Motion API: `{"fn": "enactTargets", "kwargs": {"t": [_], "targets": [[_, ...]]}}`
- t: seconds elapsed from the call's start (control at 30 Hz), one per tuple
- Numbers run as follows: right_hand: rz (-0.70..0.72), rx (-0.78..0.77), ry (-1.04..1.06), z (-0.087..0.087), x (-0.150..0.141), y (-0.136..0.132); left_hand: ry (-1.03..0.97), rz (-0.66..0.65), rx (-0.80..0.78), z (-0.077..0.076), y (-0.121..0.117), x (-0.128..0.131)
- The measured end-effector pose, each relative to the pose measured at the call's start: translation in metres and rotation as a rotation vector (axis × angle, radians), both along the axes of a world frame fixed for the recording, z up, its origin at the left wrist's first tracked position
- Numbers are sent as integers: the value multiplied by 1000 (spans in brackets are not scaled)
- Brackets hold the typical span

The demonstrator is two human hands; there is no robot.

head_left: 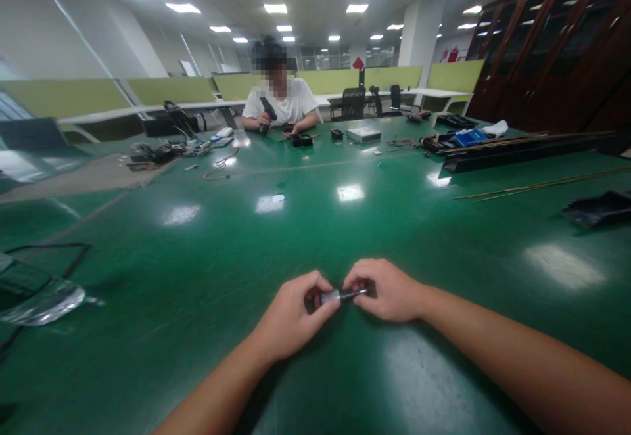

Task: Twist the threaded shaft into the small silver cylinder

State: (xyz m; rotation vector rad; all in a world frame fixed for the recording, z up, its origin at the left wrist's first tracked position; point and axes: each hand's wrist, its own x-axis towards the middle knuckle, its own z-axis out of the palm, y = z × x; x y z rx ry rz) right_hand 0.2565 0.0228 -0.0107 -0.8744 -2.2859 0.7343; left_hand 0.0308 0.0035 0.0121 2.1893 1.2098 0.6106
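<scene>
My left hand [300,313] pinches the silvery, smooth end of a small metal cylinder [331,297] between thumb and fingers. The cylinder has a dark ribbed middle, like a thread or a coil spring, and a thin shiny tip on the right. My right hand [382,290] is closed on that ribbed part and tip. The piece lies roughly level, just above or on the green tabletop [296,251]; which of the two I cannot tell. Its exact kind is not clear, and fingers hide parts of both ends.
Across the table a person [283,100] in a white shirt holds a dark power tool [267,113]. A grey box [363,134] and long dark channels [517,151] lie toward the far right. Thin rods [537,187] stretch along the right. Clear plastic [44,303] lies at left.
</scene>
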Motion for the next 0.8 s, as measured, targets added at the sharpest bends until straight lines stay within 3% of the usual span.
{"fn": "enactTargets", "kwargs": {"t": [0.8], "targets": [[-27, 64, -25, -3, -9, -3, 37, -8, 32, -1, -1, 2]]}}
